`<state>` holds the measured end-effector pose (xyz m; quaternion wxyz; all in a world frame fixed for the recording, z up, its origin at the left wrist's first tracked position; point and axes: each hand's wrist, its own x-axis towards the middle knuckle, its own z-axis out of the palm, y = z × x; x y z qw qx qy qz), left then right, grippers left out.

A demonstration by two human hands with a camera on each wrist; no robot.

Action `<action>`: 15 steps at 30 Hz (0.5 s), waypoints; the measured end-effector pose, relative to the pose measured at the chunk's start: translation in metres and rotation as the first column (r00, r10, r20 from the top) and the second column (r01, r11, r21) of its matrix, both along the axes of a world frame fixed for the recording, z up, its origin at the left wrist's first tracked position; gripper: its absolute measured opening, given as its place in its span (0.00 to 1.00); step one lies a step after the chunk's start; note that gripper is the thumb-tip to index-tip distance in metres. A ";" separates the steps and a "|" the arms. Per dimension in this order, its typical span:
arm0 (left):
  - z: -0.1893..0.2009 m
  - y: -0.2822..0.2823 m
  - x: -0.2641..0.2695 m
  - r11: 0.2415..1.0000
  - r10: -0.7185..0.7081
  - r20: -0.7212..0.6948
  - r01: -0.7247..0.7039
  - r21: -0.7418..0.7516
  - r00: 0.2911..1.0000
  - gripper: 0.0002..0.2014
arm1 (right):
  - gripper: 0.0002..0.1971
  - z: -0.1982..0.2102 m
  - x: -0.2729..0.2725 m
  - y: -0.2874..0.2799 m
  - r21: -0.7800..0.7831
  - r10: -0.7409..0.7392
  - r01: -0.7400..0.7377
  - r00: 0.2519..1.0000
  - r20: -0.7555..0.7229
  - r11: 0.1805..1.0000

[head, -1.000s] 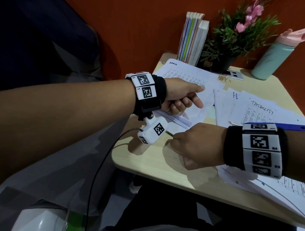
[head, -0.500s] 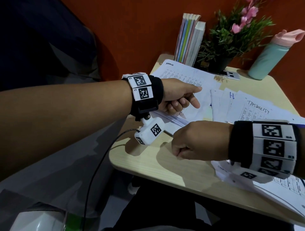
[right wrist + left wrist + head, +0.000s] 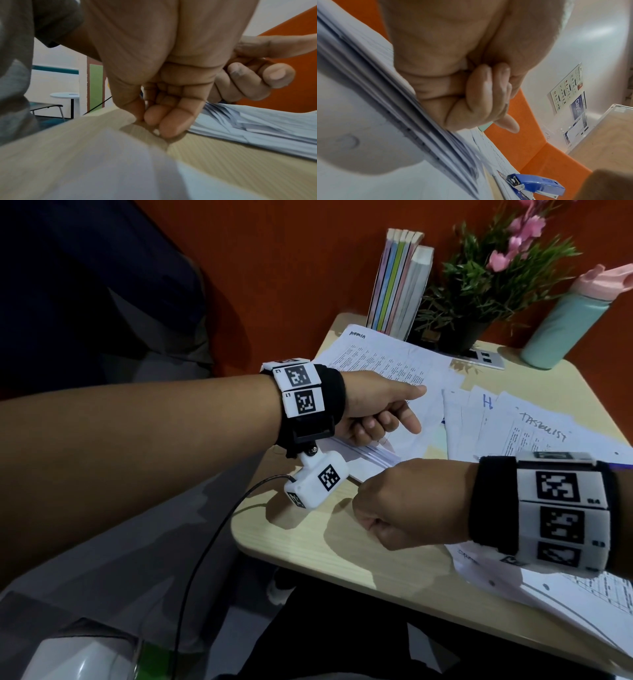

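Left hand (image 3: 373, 412) pinches the papers (image 3: 363, 451) near the table's (image 3: 308, 542) left edge — thumb on top, fingers curled below. Right hand (image 3: 407, 505) rests just beside them, fingertips curled against the thumb — whether it holds anything, I cannot tell.

We see our right hand (image 3: 163, 67) curled, its fingertips (image 3: 173, 121) touching the table (image 3: 223, 155), perhaps pinching something tiny. Behind it, our left hand (image 3: 248, 81) curls just above a stack of papers (image 3: 257, 128). A blurred sheet (image 3: 120, 175) lies nearest.

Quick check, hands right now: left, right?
Left hand: closed fist, nothing held, over the white paper stack.
Right hand: curled fingertips on the beige wooden table; contents cannot be told.
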<state>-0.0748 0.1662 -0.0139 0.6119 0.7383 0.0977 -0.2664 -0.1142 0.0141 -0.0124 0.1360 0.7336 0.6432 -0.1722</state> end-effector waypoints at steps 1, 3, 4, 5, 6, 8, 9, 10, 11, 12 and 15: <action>0.000 0.000 0.000 1.000 -0.003 0.001 0.003 0.000 1.000 0.25 | 0.03 -0.002 -0.001 0.000 -0.012 0.001 -0.001 1.000 0.017 1.000; 0.000 -0.001 -0.001 1.000 -0.008 -0.001 0.008 -0.003 1.000 0.25 | 0.02 -0.007 -0.002 -0.001 -0.010 0.006 -0.005 0.998 0.066 1.000; 0.000 -0.001 -0.001 1.000 -0.009 -0.002 0.009 -0.005 1.000 0.26 | 0.03 -0.010 -0.002 0.000 -0.002 0.020 -0.020 0.995 0.099 1.000; 0.000 -0.001 -0.001 1.000 -0.009 -0.003 0.009 -0.006 1.000 0.26 | 0.05 -0.014 -0.002 0.000 0.011 0.038 -0.040 0.991 0.127 0.999; 0.000 -0.001 -0.001 1.000 -0.010 -0.004 0.010 -0.008 1.000 0.26 | 0.10 -0.017 -0.002 0.000 0.014 0.049 -0.052 0.987 0.156 0.999; 0.001 -0.001 -0.001 1.000 -0.010 -0.005 0.010 -0.011 1.000 0.25 | 0.17 -0.018 -0.002 -0.001 0.006 0.058 -0.060 0.981 0.184 0.998; 0.001 -0.001 -0.002 1.000 -0.008 -0.001 0.008 -0.011 1.000 0.25 | 0.16 -0.017 -0.001 -0.002 0.027 0.044 -0.048 0.988 0.149 0.998; 0.000 -0.001 -0.002 1.000 -0.004 0.010 0.005 -0.009 1.000 0.24 | 0.10 -0.013 0.001 -0.004 0.056 -0.013 0.009 0.996 0.084 0.998; 0.001 0.000 -0.003 1.000 -0.006 0.028 0.006 0.004 1.000 0.21 | 0.02 -0.008 0.004 -0.008 0.092 -0.076 0.077 0.997 -0.013 0.993; 0.001 0.001 -0.005 0.999 -0.022 0.052 0.020 0.037 0.998 0.18 | 0.04 -0.004 0.010 -0.012 0.129 -0.140 0.154 0.984 -0.108 0.980; 0.009 0.002 -0.016 0.935 -0.208 0.159 0.149 0.322 0.965 0.10 | 0.03 0.009 0.029 -0.030 0.191 -0.225 0.267 0.950 -0.215 0.945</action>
